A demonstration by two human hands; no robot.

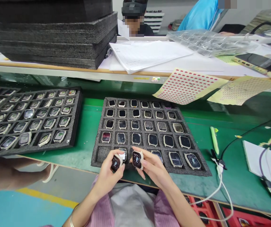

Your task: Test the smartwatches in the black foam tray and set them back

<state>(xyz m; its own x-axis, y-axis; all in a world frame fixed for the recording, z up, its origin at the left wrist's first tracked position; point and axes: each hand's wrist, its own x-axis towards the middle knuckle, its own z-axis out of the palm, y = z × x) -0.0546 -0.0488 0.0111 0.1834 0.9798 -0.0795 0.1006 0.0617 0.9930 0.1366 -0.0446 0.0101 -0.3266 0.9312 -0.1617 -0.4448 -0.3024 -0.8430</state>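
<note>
Green bench (86, 126), cables (220, 176) beside tray (103, 154)

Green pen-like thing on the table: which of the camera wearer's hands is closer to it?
Right. The right hand, holding a watch by the foam tray, is left of the green pen-like thing; the left hand, holding another watch, is farther left.

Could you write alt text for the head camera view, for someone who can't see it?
A person's bare left hand and right hand each hold a pale, rounded, dark-screened watch over a dark grey foam tray of similar watches. The tray lies on a glossy green tabletop, with another foam tray of watches at the picture's left.
</note>
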